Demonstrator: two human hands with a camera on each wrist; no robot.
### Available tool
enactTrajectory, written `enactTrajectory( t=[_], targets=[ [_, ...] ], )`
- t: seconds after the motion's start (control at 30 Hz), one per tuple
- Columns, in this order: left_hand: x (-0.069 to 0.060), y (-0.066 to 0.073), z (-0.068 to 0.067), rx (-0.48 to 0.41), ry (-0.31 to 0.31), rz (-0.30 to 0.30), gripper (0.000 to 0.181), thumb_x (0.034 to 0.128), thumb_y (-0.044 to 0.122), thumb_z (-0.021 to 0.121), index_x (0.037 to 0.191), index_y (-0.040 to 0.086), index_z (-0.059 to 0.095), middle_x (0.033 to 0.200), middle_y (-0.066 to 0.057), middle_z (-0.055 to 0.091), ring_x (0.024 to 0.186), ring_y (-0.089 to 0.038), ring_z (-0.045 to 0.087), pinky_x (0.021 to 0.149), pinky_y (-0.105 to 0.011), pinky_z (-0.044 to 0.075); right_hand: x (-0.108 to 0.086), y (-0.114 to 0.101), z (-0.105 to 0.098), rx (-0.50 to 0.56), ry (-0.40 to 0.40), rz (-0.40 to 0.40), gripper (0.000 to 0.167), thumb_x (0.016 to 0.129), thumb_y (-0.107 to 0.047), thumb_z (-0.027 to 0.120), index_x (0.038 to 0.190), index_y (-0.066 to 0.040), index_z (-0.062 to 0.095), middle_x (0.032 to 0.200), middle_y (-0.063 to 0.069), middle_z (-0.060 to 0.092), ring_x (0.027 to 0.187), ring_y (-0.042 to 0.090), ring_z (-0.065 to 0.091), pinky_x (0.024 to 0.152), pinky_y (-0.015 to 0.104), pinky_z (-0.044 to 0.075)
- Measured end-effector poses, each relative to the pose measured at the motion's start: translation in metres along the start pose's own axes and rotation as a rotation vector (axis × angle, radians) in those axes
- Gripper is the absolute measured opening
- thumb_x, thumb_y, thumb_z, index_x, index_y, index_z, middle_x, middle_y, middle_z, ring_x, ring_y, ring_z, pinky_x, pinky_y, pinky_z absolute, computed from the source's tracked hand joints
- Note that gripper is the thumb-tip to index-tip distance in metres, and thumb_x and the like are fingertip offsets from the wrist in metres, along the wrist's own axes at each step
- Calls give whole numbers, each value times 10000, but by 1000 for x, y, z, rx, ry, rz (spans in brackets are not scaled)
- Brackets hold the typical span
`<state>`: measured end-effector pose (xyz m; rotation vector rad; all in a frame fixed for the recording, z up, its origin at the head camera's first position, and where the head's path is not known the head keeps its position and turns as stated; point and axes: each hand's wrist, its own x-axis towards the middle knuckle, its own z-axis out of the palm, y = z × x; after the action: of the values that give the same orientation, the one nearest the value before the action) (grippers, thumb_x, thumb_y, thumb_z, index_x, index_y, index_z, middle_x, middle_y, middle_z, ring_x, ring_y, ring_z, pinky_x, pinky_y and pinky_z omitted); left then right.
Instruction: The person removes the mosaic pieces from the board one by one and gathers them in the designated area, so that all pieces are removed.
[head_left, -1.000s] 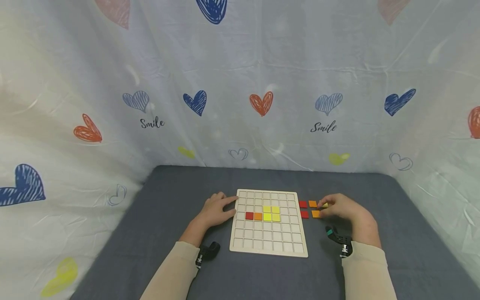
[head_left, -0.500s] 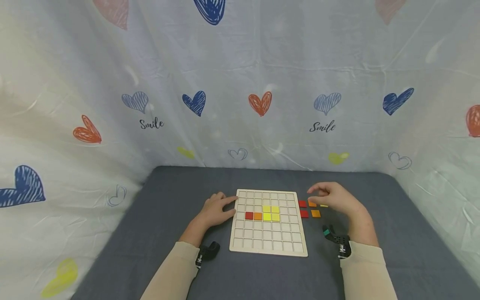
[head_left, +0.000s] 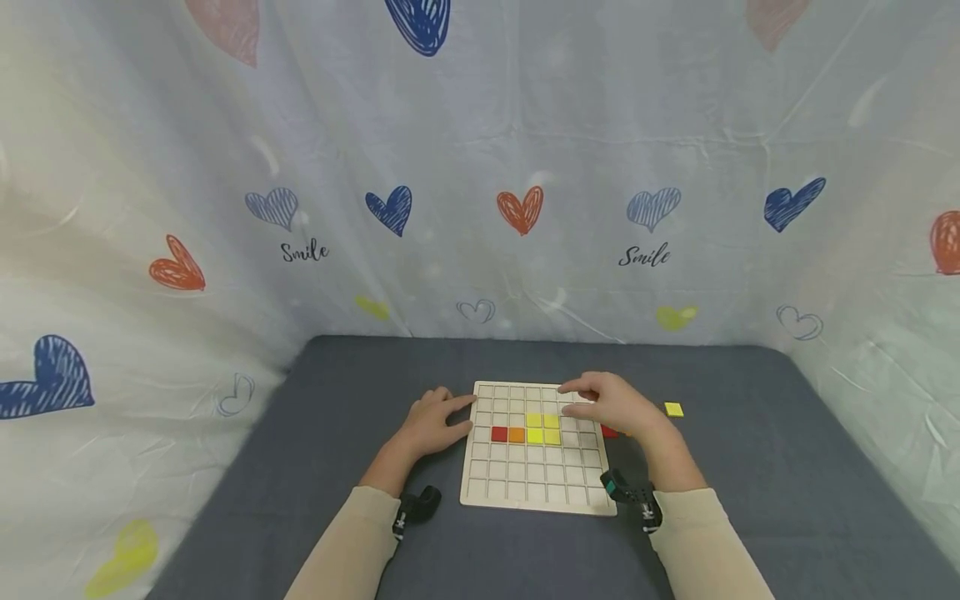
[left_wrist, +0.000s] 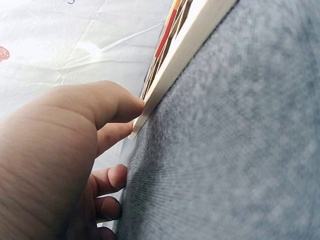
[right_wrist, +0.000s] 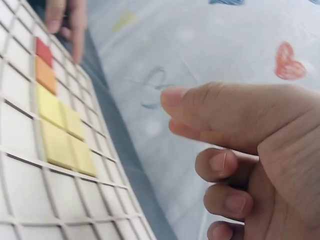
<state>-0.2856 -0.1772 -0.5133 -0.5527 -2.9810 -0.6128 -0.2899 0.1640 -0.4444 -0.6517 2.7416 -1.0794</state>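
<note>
A pale curtain (head_left: 570, 125) (heart-printed) hangs behind the grey table (head_left: 360, 375).

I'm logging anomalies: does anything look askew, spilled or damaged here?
Nothing stands out: one red square tile, one orange square tile and four yellow square tiles sit neatly in the pale wooden grid board.

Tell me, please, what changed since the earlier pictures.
The right hand has moved left from the loose tiles to over the board, uncovering a yellow tile. Whether it holds anything is unclear. The left hand at the board's left edge and the six placed tiles stay put.
</note>
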Motion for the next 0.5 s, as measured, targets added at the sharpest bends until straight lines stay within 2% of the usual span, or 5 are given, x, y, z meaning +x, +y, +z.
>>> enactTrajectory(
  t=[0.07,0.17,0.27,0.4,0.5],
  targets=[
    [0,0,1,0,-1,-4,504,990,374,653,1469,227,605,950,-5,444,820,-186,341,754,-397,298,4,-1,11,-39,-17,-1,356,927,-234,781,1242,-72,751,800,-4,420,751,187,397,663,371,344],
    [-1,1,1,4,3,-7,503,989,373,656,1469,230,607,942,-4,437,818,-188,339,754,-397,295,9,-3,28,-78,-57,14,346,941,-236,765,1240,-63,754,806,8,499,696,174,404,628,344,336],
    [-1,1,2,11,6,-8,503,987,374,656,1467,230,608,933,-3,430,812,-187,339,749,-394,295,13,-6,41,-114,-86,18,344,941,-220,757,1236,-41,753,841,23,578,674,165,448,642,333,398],
    [0,1,2,14,4,-9,506,987,377,656,1469,231,607,932,0,431,813,-183,341,749,-390,299,16,-8,53,-180,-50,10,302,924,-190,760,1191,-52,778,1007,50,703,849,170,618,801,372,521],
    [0,1,1,10,4,-7,505,986,374,658,1468,231,607,941,-1,443,819,-180,348,753,-391,307,18,-10,57,-218,-7,5,246,916,-163,764,1140,-65,798,1078,65,723,956,204,655,865,423,533]
  ],
)
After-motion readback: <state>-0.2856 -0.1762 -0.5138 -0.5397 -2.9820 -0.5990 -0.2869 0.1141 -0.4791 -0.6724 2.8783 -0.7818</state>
